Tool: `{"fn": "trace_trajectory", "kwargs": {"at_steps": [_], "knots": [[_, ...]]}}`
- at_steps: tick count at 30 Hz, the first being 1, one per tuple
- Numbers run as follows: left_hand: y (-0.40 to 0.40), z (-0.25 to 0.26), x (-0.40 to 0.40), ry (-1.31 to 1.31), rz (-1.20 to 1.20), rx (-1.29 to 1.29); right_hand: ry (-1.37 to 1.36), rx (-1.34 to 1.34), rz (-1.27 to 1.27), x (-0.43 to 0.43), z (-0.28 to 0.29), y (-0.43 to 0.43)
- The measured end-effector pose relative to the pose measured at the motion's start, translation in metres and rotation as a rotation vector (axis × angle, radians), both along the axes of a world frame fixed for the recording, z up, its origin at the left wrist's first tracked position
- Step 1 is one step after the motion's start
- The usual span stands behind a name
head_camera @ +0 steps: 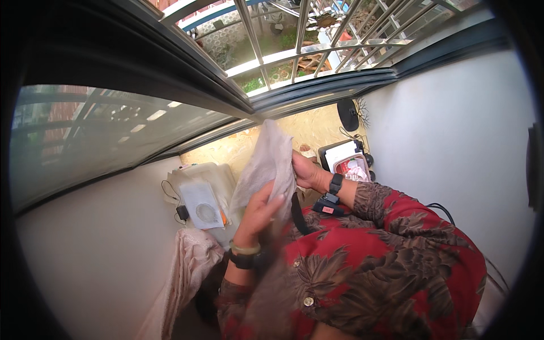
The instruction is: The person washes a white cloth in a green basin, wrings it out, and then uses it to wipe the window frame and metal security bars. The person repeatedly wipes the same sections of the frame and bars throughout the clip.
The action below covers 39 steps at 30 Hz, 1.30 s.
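Both hands are on a pale grey cloth (263, 165), which hangs in folds before my body, below the window. My left hand (260, 210) grips its lower part, with the fingers partly in the folds and the thumb outside. Along the cloth's right edge, my right hand (307, 170) holds it, its fingertips hidden behind the fabric. A bangle and a dark band circle my left wrist. My right wrist wears a black strap, with a small black device (328, 206) close by.
A sliding window (325, 80) with metal bars stands ahead. At left are a translucent plastic box (223, 172) topped with papers (199, 199), a black power adapter (182, 212) and pink fabric (191, 250). At right, a basket (355, 168) of small items sits near a black oval object (348, 114).
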<state>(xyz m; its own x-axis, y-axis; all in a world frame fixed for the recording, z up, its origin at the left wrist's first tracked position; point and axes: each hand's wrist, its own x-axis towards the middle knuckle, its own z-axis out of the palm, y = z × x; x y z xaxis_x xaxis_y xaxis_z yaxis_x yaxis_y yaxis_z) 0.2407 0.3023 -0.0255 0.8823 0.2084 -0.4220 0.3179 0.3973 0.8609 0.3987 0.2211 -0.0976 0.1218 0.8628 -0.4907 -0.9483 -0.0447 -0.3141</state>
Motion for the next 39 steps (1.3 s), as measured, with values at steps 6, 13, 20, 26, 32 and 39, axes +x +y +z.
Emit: {"fn": "trace_trajectory", "kwargs": {"at_steps": [6,13,20,26,32,39], "knots": [[-0.026,-0.083,0.067,0.016,0.475,-0.638,-0.881,-0.130,-0.074,0.099,-0.085,0.004],[-0.027,-0.146,0.158,-0.039,0.522,-0.669,-1.972,-0.201,0.374,0.197,-0.125,0.053],[-0.003,-0.186,0.188,-0.035,0.641,-0.555,-2.062,-0.036,0.490,0.207,-0.184,0.096],[0.003,-0.211,0.172,0.015,0.752,-0.502,-2.088,-0.082,0.627,0.188,-0.201,0.119],[0.017,-0.204,0.163,0.074,0.737,-0.492,-2.207,-0.153,0.659,0.166,-0.201,0.134],[0.008,-0.220,0.180,0.040,0.768,-0.472,-1.887,0.329,0.781,0.221,-0.191,0.171]]}}
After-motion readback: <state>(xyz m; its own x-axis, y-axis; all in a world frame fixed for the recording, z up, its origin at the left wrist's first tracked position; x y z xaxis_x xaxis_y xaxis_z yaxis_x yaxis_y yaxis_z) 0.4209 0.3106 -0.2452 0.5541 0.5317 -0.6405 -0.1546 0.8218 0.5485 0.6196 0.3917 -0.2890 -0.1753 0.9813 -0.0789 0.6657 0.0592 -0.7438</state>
